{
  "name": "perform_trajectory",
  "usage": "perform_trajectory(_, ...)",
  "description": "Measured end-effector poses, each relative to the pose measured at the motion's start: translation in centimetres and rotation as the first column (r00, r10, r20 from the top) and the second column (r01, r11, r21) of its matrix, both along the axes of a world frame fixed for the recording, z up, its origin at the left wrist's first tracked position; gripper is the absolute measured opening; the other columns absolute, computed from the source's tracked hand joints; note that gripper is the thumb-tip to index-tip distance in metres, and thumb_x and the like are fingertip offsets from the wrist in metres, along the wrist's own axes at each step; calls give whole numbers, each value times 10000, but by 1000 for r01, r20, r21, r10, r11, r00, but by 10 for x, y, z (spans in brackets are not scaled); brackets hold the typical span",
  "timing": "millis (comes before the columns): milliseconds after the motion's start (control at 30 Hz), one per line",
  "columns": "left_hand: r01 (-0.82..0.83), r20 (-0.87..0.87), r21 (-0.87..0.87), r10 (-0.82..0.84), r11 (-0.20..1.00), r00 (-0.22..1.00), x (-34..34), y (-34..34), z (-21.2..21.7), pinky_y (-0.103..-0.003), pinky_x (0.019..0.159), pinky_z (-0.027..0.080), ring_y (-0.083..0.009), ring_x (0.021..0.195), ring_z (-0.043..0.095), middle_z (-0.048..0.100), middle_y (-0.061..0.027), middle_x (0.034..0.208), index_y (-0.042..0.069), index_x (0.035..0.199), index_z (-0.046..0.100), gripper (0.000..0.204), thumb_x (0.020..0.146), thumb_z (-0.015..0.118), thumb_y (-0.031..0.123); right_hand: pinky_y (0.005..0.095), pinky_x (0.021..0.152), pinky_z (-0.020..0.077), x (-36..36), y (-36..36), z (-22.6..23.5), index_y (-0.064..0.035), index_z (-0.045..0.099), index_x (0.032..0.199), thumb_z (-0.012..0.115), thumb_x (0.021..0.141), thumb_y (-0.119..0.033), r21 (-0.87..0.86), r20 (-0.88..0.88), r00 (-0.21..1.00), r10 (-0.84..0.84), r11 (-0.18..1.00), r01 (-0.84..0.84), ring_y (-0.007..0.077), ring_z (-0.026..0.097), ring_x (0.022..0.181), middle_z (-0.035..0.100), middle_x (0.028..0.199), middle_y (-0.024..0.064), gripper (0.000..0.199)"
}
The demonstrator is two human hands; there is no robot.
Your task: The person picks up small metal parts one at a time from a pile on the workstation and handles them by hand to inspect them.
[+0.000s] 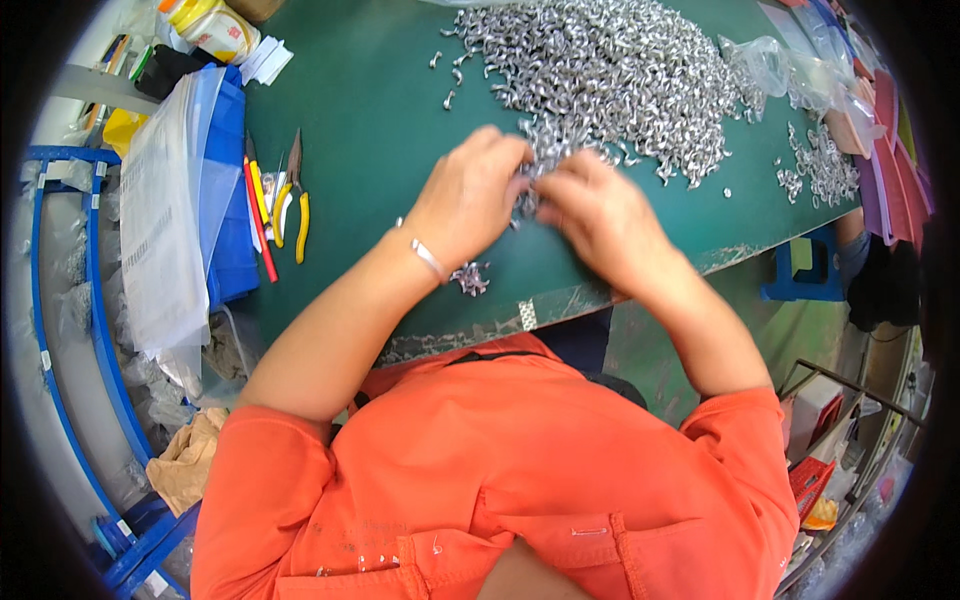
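A large heap of small silvery metal parts [610, 75] covers the far middle of the green table [380, 130]. My left hand [470, 195] and my right hand [600, 215] meet at the near edge of the heap, fingers curled around a few of the metal parts [530, 180]. A small cluster of the same parts [470, 278] lies on the table just under my left wrist, which wears a thin bracelet. What exactly sits between the fingers is hidden.
Yellow-handled pliers [298, 205] and a red tool [258, 215] lie left of my hands beside a blue bin [232, 200] with plastic bags. A smaller pile of parts [825, 165] and clear bags [780, 65] sit at the right. A blue stool [805, 265] stands below the table edge.
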State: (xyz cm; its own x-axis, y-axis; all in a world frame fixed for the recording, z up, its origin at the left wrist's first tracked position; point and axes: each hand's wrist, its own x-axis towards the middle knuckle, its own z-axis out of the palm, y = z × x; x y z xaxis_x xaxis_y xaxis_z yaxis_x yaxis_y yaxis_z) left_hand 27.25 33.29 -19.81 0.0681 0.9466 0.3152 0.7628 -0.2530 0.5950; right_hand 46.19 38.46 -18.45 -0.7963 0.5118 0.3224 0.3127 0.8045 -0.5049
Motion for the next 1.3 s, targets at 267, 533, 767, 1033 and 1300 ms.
perform_trajectory(267, -295, -216, 221, 342, 930, 915, -42, 3, 11, -343, 741, 505, -277, 843, 624, 571, -151, 1051, 19, 1076, 597, 288, 797, 624, -48, 411, 736, 503, 13, 35, 9, -24, 623, 994, 603, 814, 29, 137, -56, 973, -226, 963, 231, 353, 592, 877, 586, 973, 161, 189)
perform_trajectory(533, -418, 39, 21, 417, 908, 908, -52, 37, -5, -416, 972, 420, -376, 1108, 510, 535, -183, 1158, 3, 1157, 558, 371, 791, 617, -17, 393, 861, 470, 9, 25, 24, 30, 591, 1059, 565, 831, 51, -110, -99, 979, -180, 979, 169, 372, 565, 977, 557, 1042, 200, 230)
perform_trajectory(767, -509, 55, 95, 505, 856, 861, -70, 130, -35, -441, 942, 450, -378, 1084, 552, 591, -192, 1141, 12, 1093, 595, 308, 797, 619, 95, 478, 934, 421, -35, 78, 36, -11, 621, 1001, 618, 771, -7, 237, -87, 993, -82, 966, 101, 342, 552, 1070, 586, 1117, 158, 231)
perform_trajectory(1033, -437, 239, 74, 409, 896, 880, -65, 168, -32, -406, 895, 475, -361, 1058, 583, 622, -158, 1143, 18, 1095, 624, 297, 897, 539, 221, 545, 1038, 291, -83, 169, 36, -9, 658, 1061, 563, 903, -372, 391, 420, 846, -328, 907, 158, 304, 493, 1204, 604, 1176, 153, 407)
perform_trajectory(1300, -251, 294, -66, 259, 966, 920, -58, 171, -21, -458, 856, 452, -361, 1006, 596, 664, -141, 1042, 85, 991, 642, 423, 985, 360, 400, 541, 1036, 334, -116, 186, 35, -72, 630, 1177, 373, 954, -439, 85, 626, 769, -133, 991, 101, 374, 527, 1191, 588, 1270, 151, 501)
